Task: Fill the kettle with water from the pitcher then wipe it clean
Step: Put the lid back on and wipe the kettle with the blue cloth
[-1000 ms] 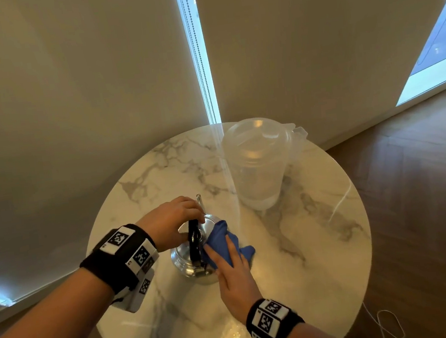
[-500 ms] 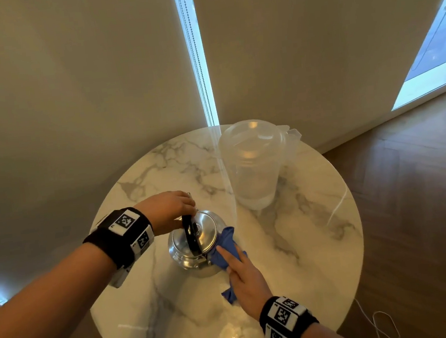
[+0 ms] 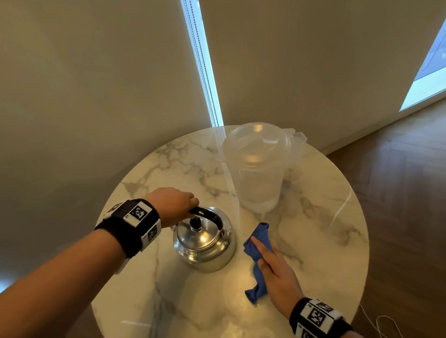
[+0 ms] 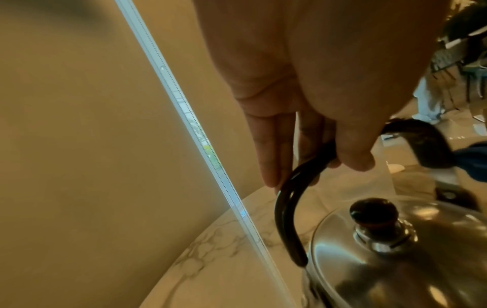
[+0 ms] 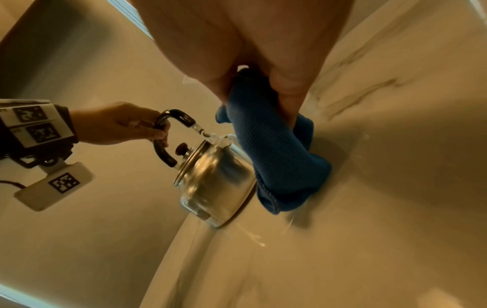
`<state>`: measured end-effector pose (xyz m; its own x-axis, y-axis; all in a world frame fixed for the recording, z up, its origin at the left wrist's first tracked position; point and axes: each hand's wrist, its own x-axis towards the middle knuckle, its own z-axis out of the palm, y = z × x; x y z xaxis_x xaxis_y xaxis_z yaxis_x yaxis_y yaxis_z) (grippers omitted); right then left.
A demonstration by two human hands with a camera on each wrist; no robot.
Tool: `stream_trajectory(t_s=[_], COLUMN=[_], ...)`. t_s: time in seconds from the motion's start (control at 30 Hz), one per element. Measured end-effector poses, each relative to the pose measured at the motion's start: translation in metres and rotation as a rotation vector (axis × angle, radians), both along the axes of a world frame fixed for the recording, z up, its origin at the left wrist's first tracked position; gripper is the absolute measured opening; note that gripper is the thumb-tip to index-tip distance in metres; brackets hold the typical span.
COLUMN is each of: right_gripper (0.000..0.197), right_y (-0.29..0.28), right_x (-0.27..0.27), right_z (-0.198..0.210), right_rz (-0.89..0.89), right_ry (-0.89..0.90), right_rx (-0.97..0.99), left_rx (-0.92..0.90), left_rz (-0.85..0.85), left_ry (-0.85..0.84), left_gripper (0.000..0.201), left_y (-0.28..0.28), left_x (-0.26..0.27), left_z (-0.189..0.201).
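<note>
Marble table [image 3: 321,241] bears one kettle [image 3: 205,243] gripped by left hand [image 3: 173,205], one pitcher [image 3: 261,170], one cloth [image 3: 257,259] under flat right hand [image 3: 278,276].

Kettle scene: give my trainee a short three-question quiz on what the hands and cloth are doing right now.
1. True or false: the left hand grips the black handle of the kettle.
2. What lies under the right hand?
A. the pitcher
B. the blue cloth
C. the kettle lid
3. Fill in: the cloth rests on the ____ table, beside the kettle.

Key: 1 true; 2 B; 3 marble.
</note>
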<state>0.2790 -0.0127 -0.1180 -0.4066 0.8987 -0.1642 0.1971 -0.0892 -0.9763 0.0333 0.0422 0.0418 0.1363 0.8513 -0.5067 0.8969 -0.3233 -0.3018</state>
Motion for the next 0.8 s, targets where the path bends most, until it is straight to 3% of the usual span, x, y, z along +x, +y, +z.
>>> stream_trajectory(t_s=[0.23,0.53,0.8], right_gripper=[0.048,0.046,0.048], right_y=[0.012,0.023,0.047], right_x=[-0.012,-0.024,-0.063], right_z=[0.007,0.019,0.037], right_rz=[0.016,0.060,0.180], right_ry=[0.015,0.030,-0.119], right_rx=[-0.018,-0.042,0.203], left_rx=[0.096,0.105,0.140], left_rz=[0.169,0.260,0.382], left_ry=[-0.008,0.002,-0.256], left_gripper=[0.033,0.034,0.037], left_y=[0.015,0.031,0.031], left_x=[0.008,0.008,-0.013], left_z=[0.001,0.002,-0.003])
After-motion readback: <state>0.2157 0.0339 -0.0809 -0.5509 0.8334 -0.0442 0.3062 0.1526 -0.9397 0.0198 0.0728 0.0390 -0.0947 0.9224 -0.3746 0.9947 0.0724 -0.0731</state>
